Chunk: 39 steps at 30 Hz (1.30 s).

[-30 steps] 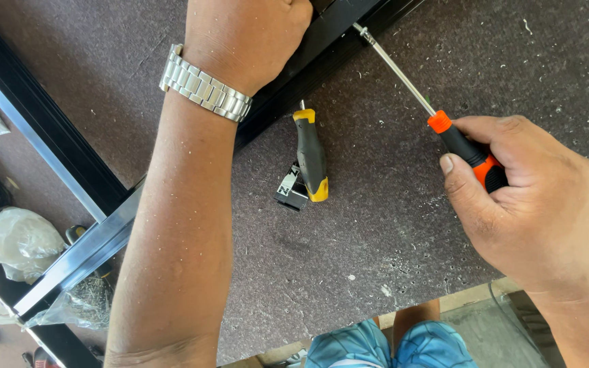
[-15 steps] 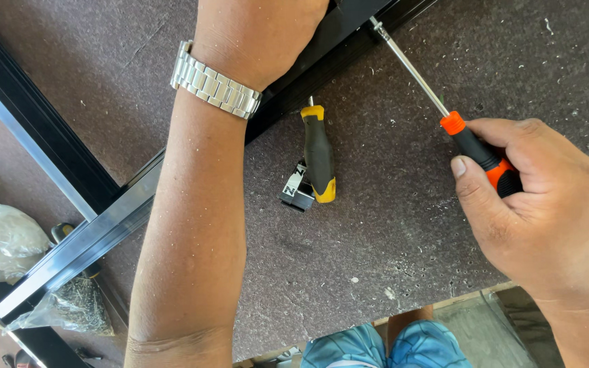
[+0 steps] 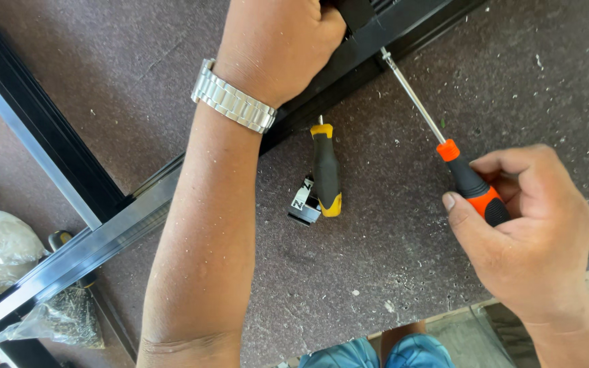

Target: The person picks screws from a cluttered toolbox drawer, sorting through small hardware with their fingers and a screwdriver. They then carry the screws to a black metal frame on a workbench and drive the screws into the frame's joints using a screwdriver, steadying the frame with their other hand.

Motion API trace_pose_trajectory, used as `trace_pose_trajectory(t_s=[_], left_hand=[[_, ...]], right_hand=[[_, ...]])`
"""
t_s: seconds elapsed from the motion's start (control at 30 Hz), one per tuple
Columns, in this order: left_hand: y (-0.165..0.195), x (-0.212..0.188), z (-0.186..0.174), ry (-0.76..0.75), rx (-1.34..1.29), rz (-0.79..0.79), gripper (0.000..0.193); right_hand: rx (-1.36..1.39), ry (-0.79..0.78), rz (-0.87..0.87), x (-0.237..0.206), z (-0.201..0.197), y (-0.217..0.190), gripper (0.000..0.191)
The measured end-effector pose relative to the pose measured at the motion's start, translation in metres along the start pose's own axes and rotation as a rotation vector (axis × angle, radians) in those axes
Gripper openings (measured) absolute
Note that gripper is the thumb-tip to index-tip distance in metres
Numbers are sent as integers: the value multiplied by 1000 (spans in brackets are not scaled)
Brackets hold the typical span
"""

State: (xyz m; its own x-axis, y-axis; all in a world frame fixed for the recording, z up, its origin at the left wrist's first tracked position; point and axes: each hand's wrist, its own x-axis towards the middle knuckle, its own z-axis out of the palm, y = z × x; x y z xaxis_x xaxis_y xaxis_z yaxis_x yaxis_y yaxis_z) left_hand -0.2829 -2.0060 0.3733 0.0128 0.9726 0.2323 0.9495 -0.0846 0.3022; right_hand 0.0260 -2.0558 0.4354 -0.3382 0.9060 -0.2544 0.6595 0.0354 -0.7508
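My right hand (image 3: 526, 232) grips the orange and black handle of a long screwdriver (image 3: 458, 170). Its steel shaft slants up and left, and the tip meets the black metal frame bar (image 3: 390, 31) at the top. My left hand (image 3: 277, 41), with a steel watch (image 3: 233, 105) on the wrist, is closed over that same black bar, left of the tip. Between my arms a second, shorter screwdriver with a black and yellow handle (image 3: 326, 169) lies on the brown board (image 3: 390, 272). A small black and white part (image 3: 303, 204) rests against it.
A silver aluminium rail (image 3: 83, 252) crosses the lower left, meeting a black frame piece (image 3: 42, 136) that runs up to the left. Clear plastic bags (image 3: 1, 249) lie at the left edge. The board's front edge runs along the bottom, with blue cloth (image 3: 369, 354) below it.
The view has shifted, so everything sits lower and further right in the frame. Both hands keep their holds, and the screwdriver tip stays at the black bar.
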Motion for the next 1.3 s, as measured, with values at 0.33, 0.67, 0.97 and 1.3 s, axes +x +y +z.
trace_pose_trajectory(t_s=[0.33, 0.67, 0.97, 1.3], left_hand=[[7, 7, -25, 116, -312, 115, 26], [7, 6, -23, 134, -304, 101, 22], [4, 5, -18, 147, -299, 114, 29], [6, 4, -16, 131, -304, 98, 26]], right_hand=[[46, 104, -56, -10, 14, -7, 29], [-129, 186, -166, -9, 17, -19, 28], [469, 26, 169, -16, 21, 4, 30], [-244, 169, -160, -32, 19, -1, 37]])
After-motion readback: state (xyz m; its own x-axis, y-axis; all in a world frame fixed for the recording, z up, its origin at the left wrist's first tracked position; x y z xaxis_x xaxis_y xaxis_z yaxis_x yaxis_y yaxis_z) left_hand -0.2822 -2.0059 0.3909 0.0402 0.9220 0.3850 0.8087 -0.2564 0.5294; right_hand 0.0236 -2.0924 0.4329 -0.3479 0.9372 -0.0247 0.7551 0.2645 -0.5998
